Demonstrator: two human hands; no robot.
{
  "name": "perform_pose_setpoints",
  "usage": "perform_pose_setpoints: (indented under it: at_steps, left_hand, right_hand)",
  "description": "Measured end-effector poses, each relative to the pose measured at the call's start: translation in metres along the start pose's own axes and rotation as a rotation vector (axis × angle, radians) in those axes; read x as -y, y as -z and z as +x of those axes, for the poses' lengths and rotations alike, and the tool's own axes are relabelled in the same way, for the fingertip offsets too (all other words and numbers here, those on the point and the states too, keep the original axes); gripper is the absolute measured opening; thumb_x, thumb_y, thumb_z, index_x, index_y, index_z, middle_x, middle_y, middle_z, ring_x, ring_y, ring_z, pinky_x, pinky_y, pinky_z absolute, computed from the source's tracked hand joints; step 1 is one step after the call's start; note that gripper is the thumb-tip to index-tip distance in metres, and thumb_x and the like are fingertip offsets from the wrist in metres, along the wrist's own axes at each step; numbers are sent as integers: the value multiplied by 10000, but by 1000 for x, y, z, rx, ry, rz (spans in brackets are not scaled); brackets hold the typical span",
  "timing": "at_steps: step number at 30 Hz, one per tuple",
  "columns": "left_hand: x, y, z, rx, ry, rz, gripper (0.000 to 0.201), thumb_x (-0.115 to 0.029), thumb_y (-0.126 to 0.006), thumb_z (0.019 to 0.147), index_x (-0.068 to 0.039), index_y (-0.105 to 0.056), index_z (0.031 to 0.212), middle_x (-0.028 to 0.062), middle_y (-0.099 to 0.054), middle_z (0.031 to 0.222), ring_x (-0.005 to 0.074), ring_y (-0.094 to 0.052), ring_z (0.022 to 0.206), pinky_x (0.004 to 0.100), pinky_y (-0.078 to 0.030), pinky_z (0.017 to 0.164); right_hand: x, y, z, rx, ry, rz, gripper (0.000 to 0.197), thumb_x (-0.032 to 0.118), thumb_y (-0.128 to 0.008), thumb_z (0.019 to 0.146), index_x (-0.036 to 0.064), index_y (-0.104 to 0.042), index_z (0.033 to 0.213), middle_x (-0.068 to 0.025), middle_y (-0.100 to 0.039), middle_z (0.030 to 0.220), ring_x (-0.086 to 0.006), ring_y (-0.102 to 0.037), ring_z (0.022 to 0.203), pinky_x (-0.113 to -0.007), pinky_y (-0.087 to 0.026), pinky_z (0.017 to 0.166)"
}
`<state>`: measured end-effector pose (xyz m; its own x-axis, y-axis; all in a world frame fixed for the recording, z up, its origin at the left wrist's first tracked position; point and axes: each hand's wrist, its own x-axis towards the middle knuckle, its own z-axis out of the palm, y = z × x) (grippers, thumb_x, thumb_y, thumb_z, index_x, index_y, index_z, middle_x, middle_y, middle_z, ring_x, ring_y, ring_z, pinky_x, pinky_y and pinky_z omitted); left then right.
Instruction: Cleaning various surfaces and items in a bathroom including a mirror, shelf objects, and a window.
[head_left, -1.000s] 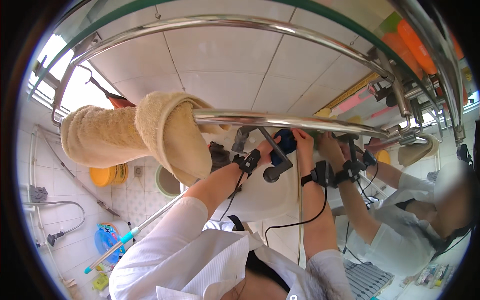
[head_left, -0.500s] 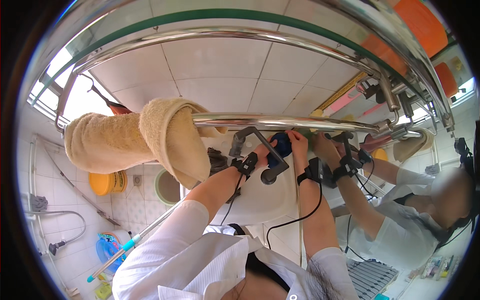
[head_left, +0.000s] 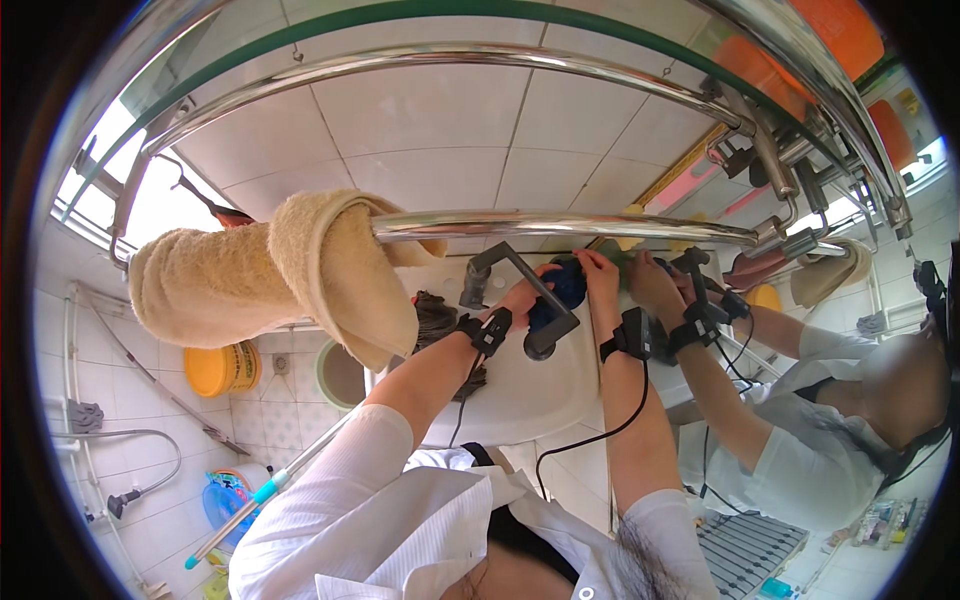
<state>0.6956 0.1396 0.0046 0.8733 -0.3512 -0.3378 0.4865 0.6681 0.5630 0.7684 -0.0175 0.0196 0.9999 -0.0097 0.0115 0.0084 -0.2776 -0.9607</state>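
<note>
Over the white sink (head_left: 500, 405), my left hand (head_left: 522, 298) grips a crumpled dark blue cloth (head_left: 570, 284). Its fingers are curled round the cloth and partly hidden behind a grey faucet-like angled bar (head_left: 562, 305). To the right of the cloth, right beside the mirror, is my right hand (head_left: 598, 282). Its thumb and fingertips are pressed together at the cloth's upper edge; what lies between them is too small to make out. A dark grey, shaggy cloth (head_left: 435, 325) hangs at the sink's left side. Both wrists carry strapped black devices with cables.
A tan towel (head_left: 320, 265) hangs over a metal rail (head_left: 560, 226) above the sink, under a glass shelf edge (head_left: 430, 18). The mirror on the right reflects my arms. A yellow bucket (head_left: 215, 370), a round basin (head_left: 340, 375) and a pole (head_left: 265, 492) are at left.
The view has shifted slightly. My right fingertips sit a little higher, and more of the blue cloth shows beside my left hand.
</note>
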Motion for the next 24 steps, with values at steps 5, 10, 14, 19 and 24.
perform_pose_setpoints:
  at_steps: [5,10,14,19,24]
  left_hand:
    - [4,16,-10,52,42,219,358,-39,-495,917,-143,-485,1259,65,-580,1097,168,-602,951,331,-521,811]
    - [43,54,-37,140,139,361,397,-79,-550,889,-92,-474,1279,65,-573,1159,165,-563,1035,312,-454,902]
    - [49,40,-75,214,218,470,482,-139,-602,872,-59,-446,1321,56,-560,1192,155,-533,1044,292,-417,919]
    - [40,32,-93,65,370,406,384,-161,-586,896,-20,-483,1239,65,-577,1164,149,-593,994,293,-499,850]
    - [56,69,-100,-101,543,-20,457,-420,-516,940,-81,-475,1244,75,-594,1127,198,-576,1052,385,-469,946]
  right_hand:
    - [-1,7,-22,-26,-62,114,319,205,-571,912,45,-608,1186,-31,-637,802,-85,-540,683,-195,-409,578]
    - [-50,12,-96,-33,214,-143,383,242,-551,936,59,-526,1271,-78,-632,974,-120,-599,810,-235,-471,659]
    - [-48,-8,-178,167,-490,496,316,216,-531,949,38,-546,1209,-84,-600,1119,-144,-602,994,-236,-462,793]
    - [-70,-8,-192,174,-522,544,270,212,-545,944,24,-576,1136,-73,-616,1047,-140,-590,933,-249,-454,803]
    - [-81,-44,-187,-336,-248,541,189,185,-584,906,29,-602,1012,-91,-633,953,-178,-582,860,-309,-461,759]
